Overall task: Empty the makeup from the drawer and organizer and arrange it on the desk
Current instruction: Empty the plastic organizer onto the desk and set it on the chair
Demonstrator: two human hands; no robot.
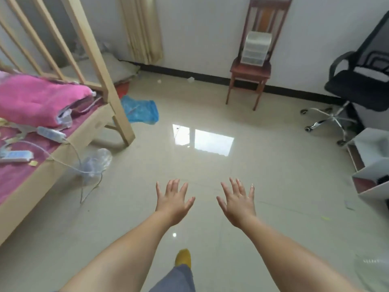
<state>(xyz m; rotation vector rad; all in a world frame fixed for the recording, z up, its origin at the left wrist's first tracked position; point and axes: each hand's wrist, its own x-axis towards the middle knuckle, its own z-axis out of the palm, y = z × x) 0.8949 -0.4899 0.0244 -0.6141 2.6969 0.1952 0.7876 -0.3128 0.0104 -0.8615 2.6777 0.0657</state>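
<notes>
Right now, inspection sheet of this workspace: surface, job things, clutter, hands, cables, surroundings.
Surface: glossy tile floor; no desk seen.
Job's things: clear drawer organizer on the wooden chair; contents not visible.
Clutter: blue bag, clear plastic bag on floor.
Hands: left hand, right hand open, holding nothing.
Cables: power strip on bed, cord hanging to floor.
Surroundings: office chair, pink blanket.

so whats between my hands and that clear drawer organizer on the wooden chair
In the head view, only bare glossy floor tile with a window reflection lies between the left hand, right hand and the organizer on the wooden chair.
</notes>
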